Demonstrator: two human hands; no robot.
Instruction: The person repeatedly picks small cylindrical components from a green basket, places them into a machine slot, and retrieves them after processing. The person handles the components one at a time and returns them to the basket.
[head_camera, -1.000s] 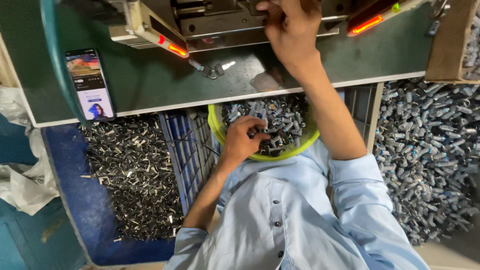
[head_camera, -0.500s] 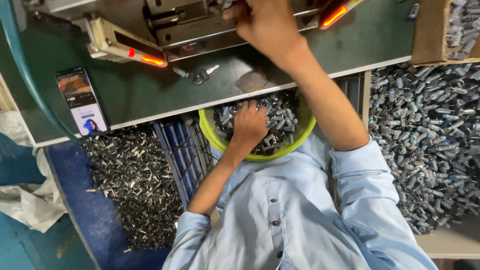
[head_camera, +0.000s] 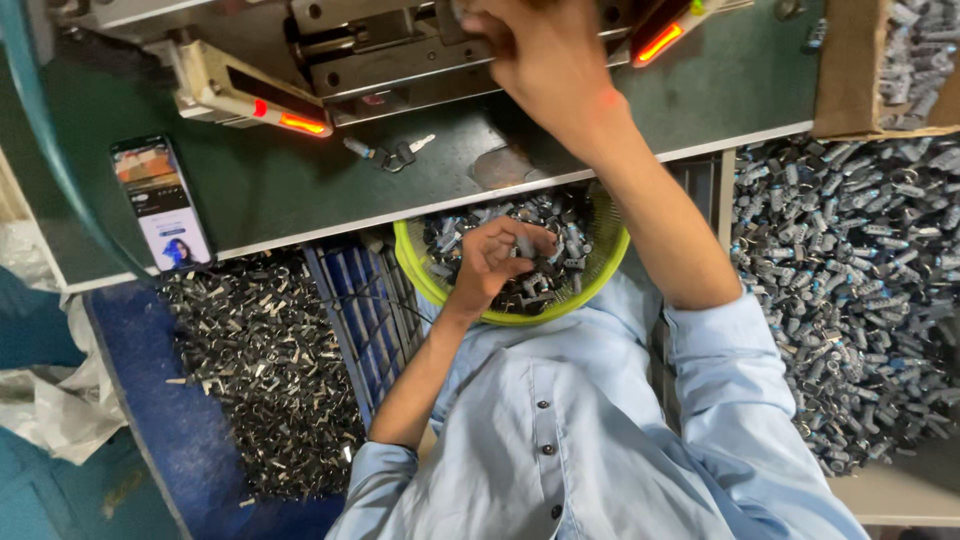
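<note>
The left hand (head_camera: 497, 262) is curling over small metal parts (head_camera: 560, 250) in the yellow-green basket (head_camera: 608, 268), fingers closing on one, its axis hidden. The right hand (head_camera: 545, 62) is resting on the machine (head_camera: 400, 50); its grip is unclear.

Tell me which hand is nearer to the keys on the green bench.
Right. The right hand is up at the metal machine, just right of the keys. The left hand is lower, in the yellow-green basket of small metal parts.
</note>
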